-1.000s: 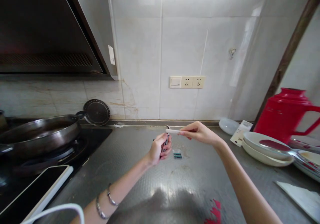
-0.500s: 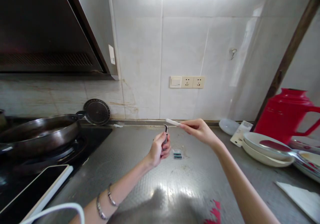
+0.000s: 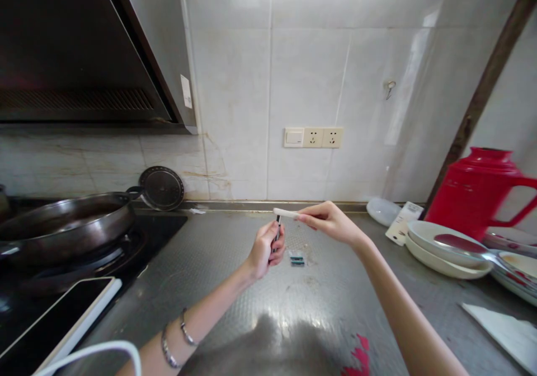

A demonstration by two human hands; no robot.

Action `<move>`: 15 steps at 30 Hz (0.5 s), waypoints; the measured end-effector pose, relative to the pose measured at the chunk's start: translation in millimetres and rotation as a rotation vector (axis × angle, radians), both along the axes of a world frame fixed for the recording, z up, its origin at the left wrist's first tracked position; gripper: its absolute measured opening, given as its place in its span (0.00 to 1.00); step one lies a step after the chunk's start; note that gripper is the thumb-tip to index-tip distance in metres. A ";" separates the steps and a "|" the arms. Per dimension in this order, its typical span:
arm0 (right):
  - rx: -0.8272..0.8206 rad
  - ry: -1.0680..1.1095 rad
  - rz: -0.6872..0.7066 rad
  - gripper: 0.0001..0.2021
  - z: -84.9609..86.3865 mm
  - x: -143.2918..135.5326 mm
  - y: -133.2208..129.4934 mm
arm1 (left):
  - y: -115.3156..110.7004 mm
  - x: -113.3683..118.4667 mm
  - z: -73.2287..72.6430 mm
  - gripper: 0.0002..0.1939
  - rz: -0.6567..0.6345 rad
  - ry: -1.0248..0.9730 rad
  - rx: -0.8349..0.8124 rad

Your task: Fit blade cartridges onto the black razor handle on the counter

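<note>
My left hand [image 3: 265, 248] is closed around the slim black-and-silver handle of what looks like a razor [image 3: 277, 231], held upright above the counter. Between the fingertips of my right hand [image 3: 331, 223] is a thin white strip [image 3: 286, 213], held nearly level; I cannot tell whether it is folded tissue or something stiffer. Its far end lies across the top of the razor and covers the razor's head. On the counter just below my hands sits a small clear pack [image 3: 297, 259] with blue-green pieces in it.
A steel pan [image 3: 71, 219] stands on the black stove at left, near a phone [image 3: 59, 323] and a white cable [image 3: 104, 344]. At right are stacked plates [image 3: 448, 257], a red thermos [image 3: 476, 194], a white card [image 3: 404, 223] and white paper [image 3: 501, 331]. Behind rises a tiled wall [image 3: 239, 85].
My right hand has brought the white strip slightly left and down, onto the razor's top, hiding the curved head that showed before. My left hand has barely moved.
</note>
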State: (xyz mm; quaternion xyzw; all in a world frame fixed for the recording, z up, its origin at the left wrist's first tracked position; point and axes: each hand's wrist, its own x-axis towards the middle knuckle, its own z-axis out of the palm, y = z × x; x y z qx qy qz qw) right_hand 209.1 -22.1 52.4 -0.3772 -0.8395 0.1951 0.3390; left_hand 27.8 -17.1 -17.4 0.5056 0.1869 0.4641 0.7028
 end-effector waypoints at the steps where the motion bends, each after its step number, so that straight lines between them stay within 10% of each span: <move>1: 0.026 0.028 -0.026 0.21 -0.4 -0.2 0.2 | 0.2 -0.1 0.1 0.15 0.001 -0.001 0.003; 15: 0.093 -0.045 -0.059 0.23 -2.6 -0.6 1.5 | 2.8 -0.9 -0.7 0.16 0.049 0.021 0.006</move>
